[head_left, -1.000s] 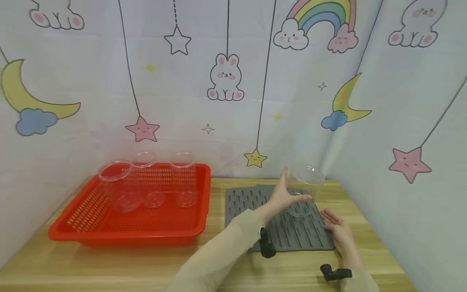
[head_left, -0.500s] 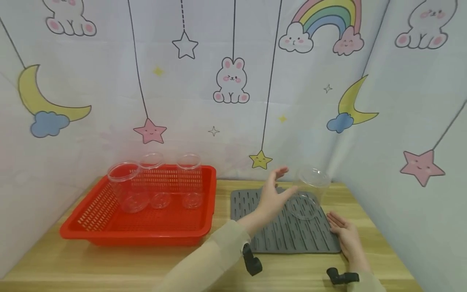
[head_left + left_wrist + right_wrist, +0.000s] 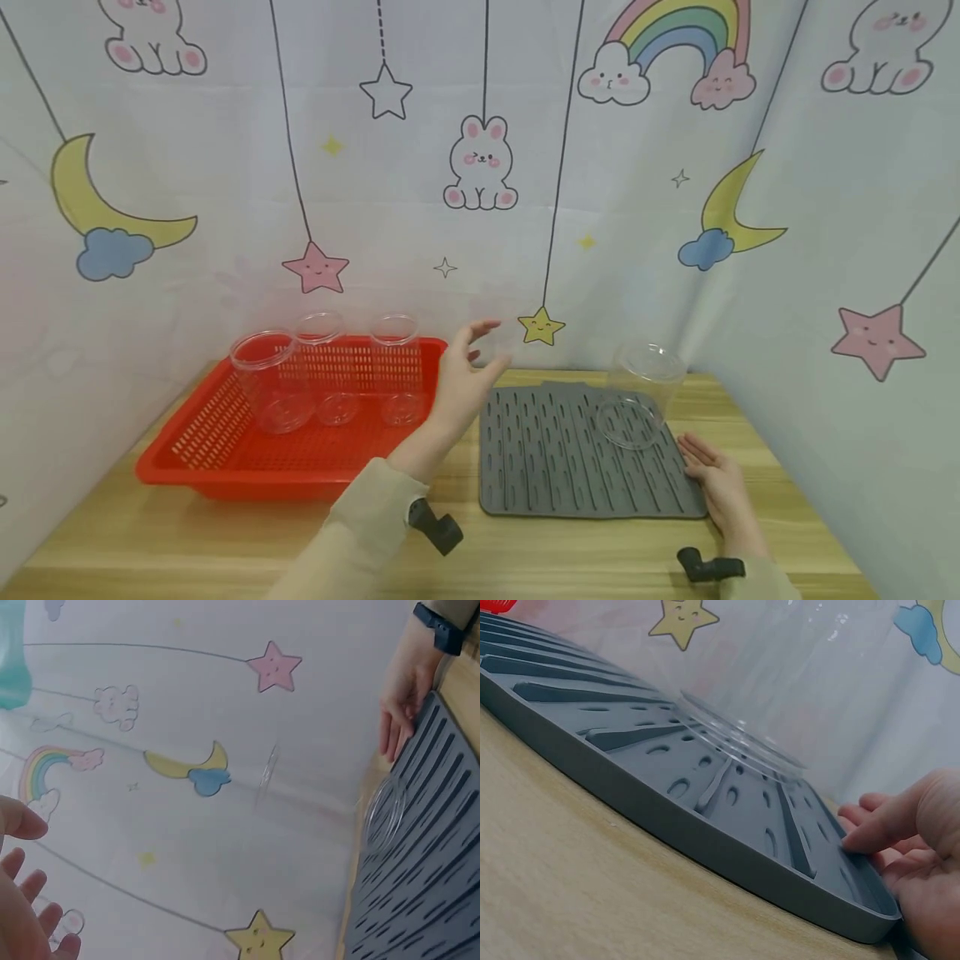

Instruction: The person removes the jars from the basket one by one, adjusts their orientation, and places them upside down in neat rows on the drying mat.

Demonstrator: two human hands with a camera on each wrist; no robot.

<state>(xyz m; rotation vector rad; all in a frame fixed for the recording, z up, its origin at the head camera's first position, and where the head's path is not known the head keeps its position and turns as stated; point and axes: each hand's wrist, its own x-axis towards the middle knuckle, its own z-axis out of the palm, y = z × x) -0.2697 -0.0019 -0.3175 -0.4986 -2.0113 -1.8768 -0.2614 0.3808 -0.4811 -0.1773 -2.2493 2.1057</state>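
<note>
Grey ridged mat (image 3: 555, 462) under a clear, round-rimmed upright cup (image 3: 642, 396) — both hands (image 3: 459, 385) (image 3: 717, 485) loose and empty.

The left hand (image 3: 459, 385) hung beside the perforated red basket (image 3: 240, 477), where three clear cups (image 3: 272, 383) stood; the right hand (image 3: 722, 492) lay against the gray ridged mat (image 3: 547, 458), which bore a fourth cup (image 3: 643, 396)

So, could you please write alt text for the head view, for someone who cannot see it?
A person's empty left hand hovers by the right side of a red basket holding three clear cups. The right hand is at the right edge of a gray mat, where another clear cup stands toward the back right.
</note>
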